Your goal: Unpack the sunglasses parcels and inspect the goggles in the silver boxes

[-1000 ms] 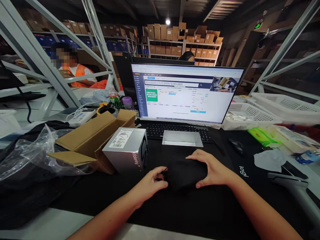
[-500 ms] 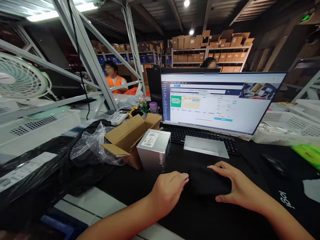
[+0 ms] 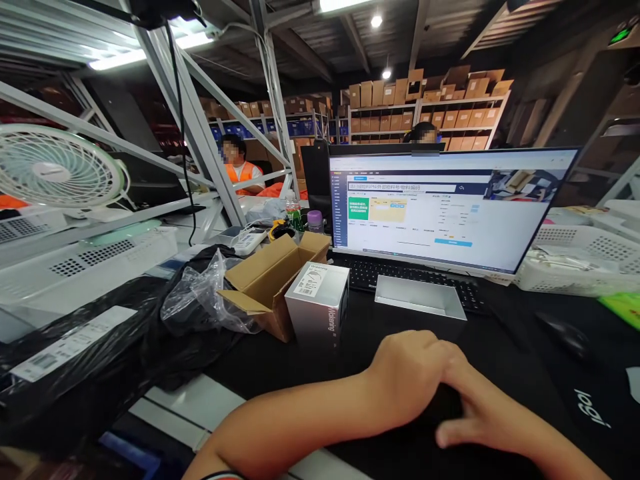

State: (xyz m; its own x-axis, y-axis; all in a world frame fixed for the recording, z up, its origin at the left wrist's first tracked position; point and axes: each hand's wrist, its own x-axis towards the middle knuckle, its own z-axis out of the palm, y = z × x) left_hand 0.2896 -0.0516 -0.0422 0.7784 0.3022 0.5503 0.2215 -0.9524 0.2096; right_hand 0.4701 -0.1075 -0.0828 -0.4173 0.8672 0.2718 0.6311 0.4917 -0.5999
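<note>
My right hand (image 3: pixel 470 390) curves around a black pouch-like thing (image 3: pixel 447 403), thumb low and forefinger on its top. It blends into the black desk mat, so its shape is hard to make out. Bent at the wrist, my left hand (image 3: pixel 407 377) lies over its left side and touches my right hand; its curled fingers are hidden from me. To the left stands a silver-grey box (image 3: pixel 317 307) with "Wakening" lettering and a white label. Across the keyboard's front edge lies a shallow silver tray or lid (image 3: pixel 420 297).
An open brown carton (image 3: pixel 270 280) and crumpled clear plastic (image 3: pixel 200 293) are at the left, beside a black bag with a label (image 3: pixel 75 343). Behind are a keyboard (image 3: pixel 363 275) and monitor (image 3: pixel 410 227). A mouse (image 3: pixel 563 333) and white basket (image 3: pixel 575 267) are at the right.
My left hand has moved right, onto the black thing and against my right hand, its fingers now out of sight. The view has shifted slightly left.
</note>
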